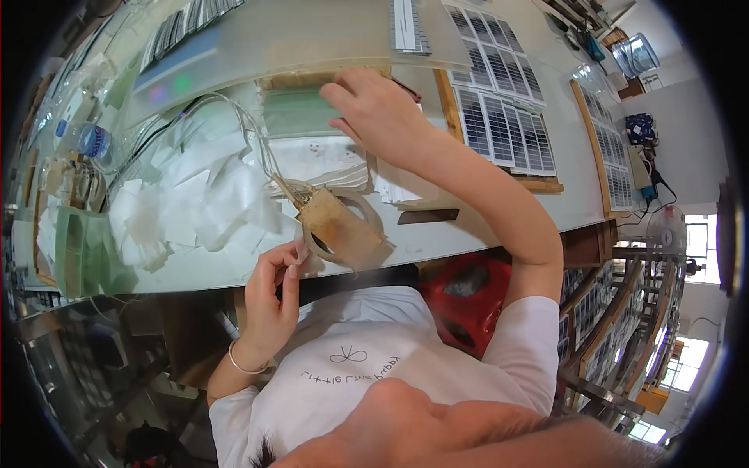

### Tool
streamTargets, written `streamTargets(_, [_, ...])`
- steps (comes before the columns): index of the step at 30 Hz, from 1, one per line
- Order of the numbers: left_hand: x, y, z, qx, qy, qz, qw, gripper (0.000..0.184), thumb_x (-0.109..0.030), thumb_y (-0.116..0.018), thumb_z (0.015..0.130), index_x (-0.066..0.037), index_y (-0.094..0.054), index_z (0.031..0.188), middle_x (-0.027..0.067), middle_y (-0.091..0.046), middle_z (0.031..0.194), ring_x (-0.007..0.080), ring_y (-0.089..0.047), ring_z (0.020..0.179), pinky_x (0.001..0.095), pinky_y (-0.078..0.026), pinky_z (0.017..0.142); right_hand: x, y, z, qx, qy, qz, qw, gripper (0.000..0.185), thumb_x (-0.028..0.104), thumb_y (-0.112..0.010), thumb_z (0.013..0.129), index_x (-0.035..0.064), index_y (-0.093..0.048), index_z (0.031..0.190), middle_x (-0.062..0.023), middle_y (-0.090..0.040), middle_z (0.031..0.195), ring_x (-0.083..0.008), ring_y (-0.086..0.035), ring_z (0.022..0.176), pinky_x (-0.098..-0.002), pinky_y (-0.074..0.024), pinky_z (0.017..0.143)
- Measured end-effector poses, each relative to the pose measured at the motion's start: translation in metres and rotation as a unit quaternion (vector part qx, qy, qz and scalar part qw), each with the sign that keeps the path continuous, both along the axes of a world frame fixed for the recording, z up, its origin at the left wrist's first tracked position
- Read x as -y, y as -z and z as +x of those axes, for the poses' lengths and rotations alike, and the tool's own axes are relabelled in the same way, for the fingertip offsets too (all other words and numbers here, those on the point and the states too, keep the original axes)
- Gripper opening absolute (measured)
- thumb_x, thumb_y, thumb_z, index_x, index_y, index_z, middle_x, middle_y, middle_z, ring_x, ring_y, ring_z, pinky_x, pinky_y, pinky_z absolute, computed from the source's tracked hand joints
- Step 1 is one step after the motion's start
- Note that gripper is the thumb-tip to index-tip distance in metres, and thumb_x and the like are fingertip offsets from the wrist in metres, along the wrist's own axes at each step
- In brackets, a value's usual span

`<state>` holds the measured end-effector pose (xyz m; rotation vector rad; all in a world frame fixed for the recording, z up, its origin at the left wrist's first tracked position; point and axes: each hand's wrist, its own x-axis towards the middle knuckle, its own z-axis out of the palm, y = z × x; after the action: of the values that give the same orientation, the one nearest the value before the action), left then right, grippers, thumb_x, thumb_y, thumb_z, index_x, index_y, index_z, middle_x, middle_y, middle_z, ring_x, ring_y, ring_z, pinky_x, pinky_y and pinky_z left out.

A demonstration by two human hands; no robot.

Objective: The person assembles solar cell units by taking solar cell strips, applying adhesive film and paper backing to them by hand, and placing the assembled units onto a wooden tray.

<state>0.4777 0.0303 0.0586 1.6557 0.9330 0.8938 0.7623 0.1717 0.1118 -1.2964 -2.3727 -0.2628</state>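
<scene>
My left hand (269,300), with a bracelet at the wrist, is at the table's front edge. Its thumb and fingers are drawn together beside a round ring (321,245); whatever lies between the fingertips is too small to make out. Over that ring sits a tan, stained block (341,224) with cables (261,144) leading away from its upper end. My right hand (378,117) reaches further back, its thumb and bent fingers apart with nothing visible between them. It hovers by a stack of pale green sheets (296,114), near the edge of a raised translucent shelf (312,47).
Loose white paper pieces (211,195) cover the table's left part. A dark flat bar (427,216) lies near the front edge. Solar panels (503,129) rest on a wooden frame to the right. A water bottle (95,140) and green block (86,253) stand at left.
</scene>
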Motion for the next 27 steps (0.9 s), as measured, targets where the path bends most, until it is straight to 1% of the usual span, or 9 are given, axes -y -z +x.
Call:
streamTargets(6, [-0.001,-0.003,0.003,-0.013,-0.002,-0.037,0.999,0.01,-0.004,-0.047,0.107,0.002,-0.052,0.113,0.017,-0.066,0.126,0.0182,-0.067,0.104,0.0326,-0.055,0.095,-0.021,0.012,-0.018,0.14,0.04,0.062,0.987,0.033,0.014,-0.079,0.078,0.0082,-0.058,0.103,-0.0065,-0.059,0.093,-0.0232,-0.063,0.089,-0.0339,-0.053,0.077])
streamTargets(9, [-0.003,-0.006,0.001,-0.041,0.007,-0.008,0.999,0.01,-0.005,-0.047,0.107,0.001,-0.052,0.112,0.0163,-0.067,0.124,0.0173,-0.067,0.1,0.0298,-0.056,0.088,-0.022,0.014,-0.024,0.163,0.025,0.074,0.983,0.028,0.011,-0.073,0.078,0.0085,-0.057,0.101,-0.0051,-0.059,0.091,-0.0225,-0.064,0.085,-0.0337,-0.0525,0.073])
streamTargets(10, [-0.003,-0.009,-0.001,-0.022,-0.01,-0.016,1.0,0.008,-0.003,-0.049,0.106,0.002,-0.053,0.111,0.0155,-0.069,0.118,0.0151,-0.066,0.09,0.0277,-0.055,0.081,-0.023,0.013,-0.024,0.161,0.019,0.076,0.984,0.028,0.011,-0.073,0.078,0.0085,-0.057,0.101,-0.0051,-0.059,0.091,-0.0225,-0.064,0.085,-0.0337,-0.0525,0.073])
streamTargets(13, [-0.005,-0.012,-0.015,0.011,-0.081,-0.022,0.996,0.006,-0.003,-0.05,0.106,0.001,-0.052,0.11,0.0112,-0.069,0.105,0.0084,-0.06,0.073,0.0219,-0.052,0.065,-0.027,0.005,-0.014,0.102,-0.046,0.056,0.992,0.021,0.009,-0.067,0.082,0.0079,-0.056,0.099,-0.0059,-0.062,0.097,-0.0235,-0.066,0.087,-0.0359,-0.0532,0.07])
streamTargets(15, [-0.009,-0.021,-0.023,0.049,-0.133,-0.046,0.989,0.006,-0.006,-0.049,0.108,-0.002,-0.052,0.112,0.0073,-0.067,0.099,0.0052,-0.055,0.068,0.0199,-0.049,0.06,-0.027,-0.008,-0.005,-0.017,-0.048,-0.054,0.997,0.021,0.001,-0.064,0.085,0.0076,-0.058,0.104,-0.0065,-0.065,0.103,-0.0256,-0.068,0.089,-0.0391,-0.0545,0.071])
streamTargets(21, [-0.025,-0.023,-0.05,0.167,-0.209,-0.123,0.956,0.013,-0.012,-0.05,0.11,-0.004,-0.051,0.12,0.0048,-0.062,0.105,0.0176,-0.073,0.096,0.0195,-0.05,0.055,0.013,-0.055,0.008,-0.259,-0.044,-0.068,0.963,0.043,-0.005,-0.065,0.09,0.0139,-0.066,0.129,-0.0074,-0.064,0.094,-0.0182,-0.065,0.084,-0.0355,-0.054,0.073])
streamTargets(22, [-0.026,-0.021,-0.059,0.173,-0.219,-0.128,0.952,0.015,-0.012,-0.05,0.11,-0.003,-0.052,0.122,0.0044,-0.062,0.106,0.019,-0.073,0.097,0.0199,-0.051,0.055,0.026,-0.064,0.014,-0.258,-0.041,-0.072,0.963,0.043,-0.005,-0.065,0.09,0.0139,-0.066,0.129,-0.0074,-0.064,0.094,-0.0182,-0.065,0.084,-0.0355,-0.054,0.073])
streamTargets(26, [-0.035,-0.019,-0.08,0.212,-0.256,-0.172,0.927,0.022,-0.009,-0.051,0.108,0.0,-0.054,0.129,0.0044,-0.063,0.114,0.0236,-0.074,0.101,0.0205,-0.058,0.067,0.07,-0.083,0.036,-0.297,-0.109,-0.311,0.896,0.035,-0.007,-0.068,0.088,0.0073,-0.074,0.119,-0.0054,-0.062,0.098,-0.0138,-0.06,0.081,-0.0256,-0.0517,0.073])
streamTargets(27, [-0.038,-0.02,-0.083,0.214,-0.271,-0.169,0.923,0.025,-0.01,-0.052,0.108,0.0,-0.053,0.131,0.0056,-0.063,0.117,0.0243,-0.074,0.1,0.022,-0.06,0.074,0.076,-0.078,0.036,-0.364,-0.096,-0.395,0.838,0.033,-0.009,-0.067,0.087,0.0045,-0.075,0.116,-0.005,-0.06,0.095,-0.0137,-0.058,0.08,-0.0262,-0.0508,0.073])
